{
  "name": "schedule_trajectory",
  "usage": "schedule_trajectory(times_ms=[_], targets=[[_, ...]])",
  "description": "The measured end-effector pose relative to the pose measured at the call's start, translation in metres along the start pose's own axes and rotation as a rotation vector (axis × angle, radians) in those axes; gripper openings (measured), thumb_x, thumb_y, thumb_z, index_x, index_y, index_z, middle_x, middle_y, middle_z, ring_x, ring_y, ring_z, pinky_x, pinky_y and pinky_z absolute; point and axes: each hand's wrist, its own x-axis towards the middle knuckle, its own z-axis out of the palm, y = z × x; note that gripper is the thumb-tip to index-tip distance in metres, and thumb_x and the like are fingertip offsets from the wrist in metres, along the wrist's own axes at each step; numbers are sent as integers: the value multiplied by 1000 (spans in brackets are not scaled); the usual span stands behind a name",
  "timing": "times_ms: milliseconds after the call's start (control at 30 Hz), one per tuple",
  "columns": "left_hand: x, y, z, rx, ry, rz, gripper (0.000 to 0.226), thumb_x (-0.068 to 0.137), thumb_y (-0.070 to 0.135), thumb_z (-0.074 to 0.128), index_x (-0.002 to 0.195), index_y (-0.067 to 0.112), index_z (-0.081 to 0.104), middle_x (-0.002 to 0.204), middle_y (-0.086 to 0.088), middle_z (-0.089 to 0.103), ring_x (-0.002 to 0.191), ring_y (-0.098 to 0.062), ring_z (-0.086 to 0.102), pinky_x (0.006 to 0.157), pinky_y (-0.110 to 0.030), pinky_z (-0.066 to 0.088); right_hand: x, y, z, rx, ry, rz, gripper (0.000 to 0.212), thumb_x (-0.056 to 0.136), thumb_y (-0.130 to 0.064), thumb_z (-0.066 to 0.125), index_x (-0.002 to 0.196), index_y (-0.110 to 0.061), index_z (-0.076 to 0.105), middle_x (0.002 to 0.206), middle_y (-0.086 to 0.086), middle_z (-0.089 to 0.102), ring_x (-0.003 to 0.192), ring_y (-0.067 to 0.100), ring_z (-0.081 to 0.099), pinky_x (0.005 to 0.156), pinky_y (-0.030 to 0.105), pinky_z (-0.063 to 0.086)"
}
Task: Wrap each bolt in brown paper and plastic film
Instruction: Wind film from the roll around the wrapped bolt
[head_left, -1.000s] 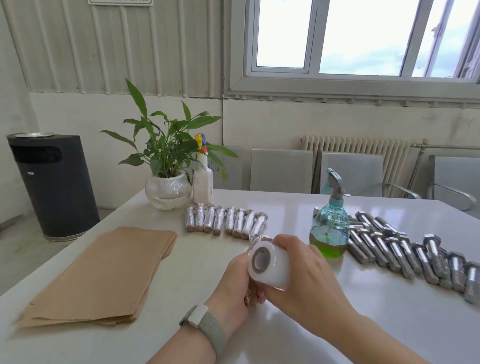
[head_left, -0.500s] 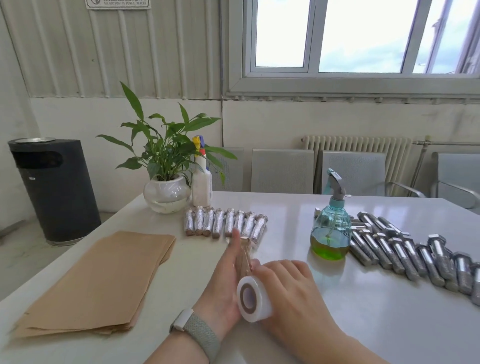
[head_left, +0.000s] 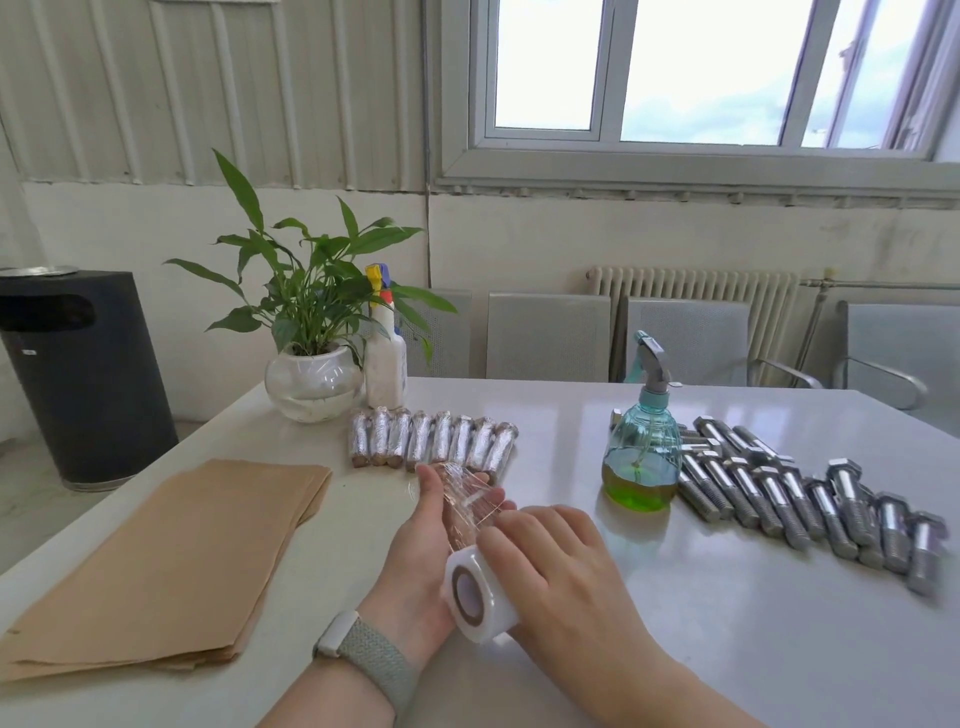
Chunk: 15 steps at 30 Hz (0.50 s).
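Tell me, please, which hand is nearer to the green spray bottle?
Right. The right hand, gripping the film roll, lies just below-left of the bottle; the left hand, holding the bolt, is farther left.

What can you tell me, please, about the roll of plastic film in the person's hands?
The roll of plastic film is a short white cylinder with a brown core, its open end facing the camera. The right hand grips it just above the white table. A clear, wrinkled strip runs from it up around the paper-wrapped bolt held by the left hand.
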Motion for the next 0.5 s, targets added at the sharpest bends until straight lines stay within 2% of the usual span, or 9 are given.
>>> schedule_trajectory(times_ms=[33,100,167,233,267,333,433,500], targets=[[-1,2,1,-8,-25,-14,78,83,74,45,92,3,74,101,-14,72,99,-29,70,87,-44,53,0,1,0,20,4,13,57,65,-19,82,112,-17,50,107,0,60,92,25,60,83,35,45],[-3,4,2,-64,-77,-20,76,86,73,43,91,4,75,107,-11,72,103,-28,70,94,-44,50,0,2,0,57,36,40,55,67,-21,81,113,-17,50,110,-2,56,94,24,58,84,34,44],[-5,5,3,-184,-115,-9,65,88,69,46,100,9,68,91,-5,68,88,-21,68,93,-36,48,1,3,0,96,96,59,48,76,-23,76,114,-17,49,115,-3,52,97,21,56,86,31,42],[-4,6,3,-242,-142,38,62,92,64,43,106,8,63,72,-1,53,69,-15,53,86,-28,42,3,3,-2,137,148,81,46,82,-27,71,119,-18,46,118,-5,49,101,17,53,89,27,39],[-4,6,3,-234,-141,66,62,94,62,40,108,6,61,69,0,48,65,-14,47,81,-26,39,4,3,-3,162,156,93,51,81,-27,72,122,-19,44,120,-7,48,104,15,51,90,25,38],[-3,7,2,-200,-145,108,63,96,60,37,112,4,60,68,-1,45,64,-14,43,76,-26,37,5,2,-6,210,150,125,57,78,-29,74,124,-20,43,122,-10,47,105,12,50,90,22,37],[-4,8,2,-159,-158,156,65,96,59,38,116,2,61,67,0,46,65,-14,41,76,-27,37,4,-2,-5,293,150,223,54,76,-34,74,120,-21,45,113,-9,51,97,11,53,84,23,40],[-4,6,2,-146,-155,190,65,96,59,36,116,2,61,67,0,46,67,-14,41,77,-28,38,4,-5,-2,338,165,297,64,67,-28,84,118,-23,46,109,-12,53,94,9,54,81,25,43]])
